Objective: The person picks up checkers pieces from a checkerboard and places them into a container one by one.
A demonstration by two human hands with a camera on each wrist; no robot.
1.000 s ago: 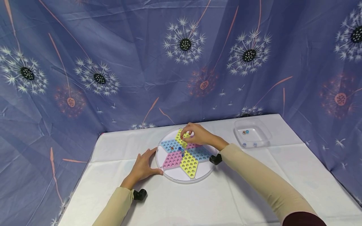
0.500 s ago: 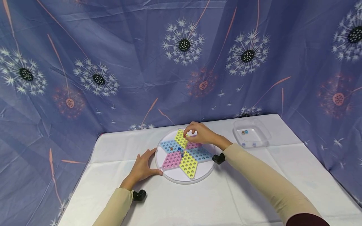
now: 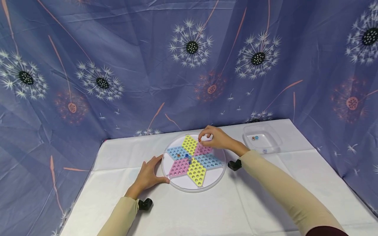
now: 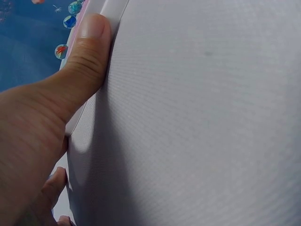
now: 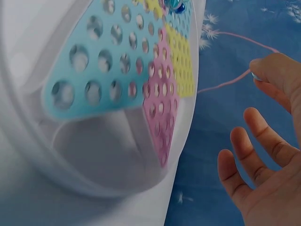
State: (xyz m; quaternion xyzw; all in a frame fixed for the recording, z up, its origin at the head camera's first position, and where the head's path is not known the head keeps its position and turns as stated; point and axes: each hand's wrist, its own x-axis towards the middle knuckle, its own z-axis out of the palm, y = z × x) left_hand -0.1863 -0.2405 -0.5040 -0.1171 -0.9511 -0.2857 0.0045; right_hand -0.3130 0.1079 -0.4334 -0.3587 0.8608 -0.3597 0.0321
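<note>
My right hand pinches a small orange-red marble between thumb and index fingertip, over the far right part of a round Chinese checkers board. The other fingers stay loosely bent in the right wrist view, where only a sliver of the marble shows. My left hand rests at the board's left edge, thumb and fingers spread; its thumb lies along the rim in the left wrist view. On the board sit an orange marble in the blue point and several blue marbles near the centre.
A clear plastic tub with a few marbles stands right of the board, beyond the right forearm. White cloth covers the table, and a patterned blue curtain hangs behind its far edge.
My right hand has moved right with the marble, from the yellow far point to the pink point beside it. Its sleeve has shifted closer to the tub. The left hand stays put.
</note>
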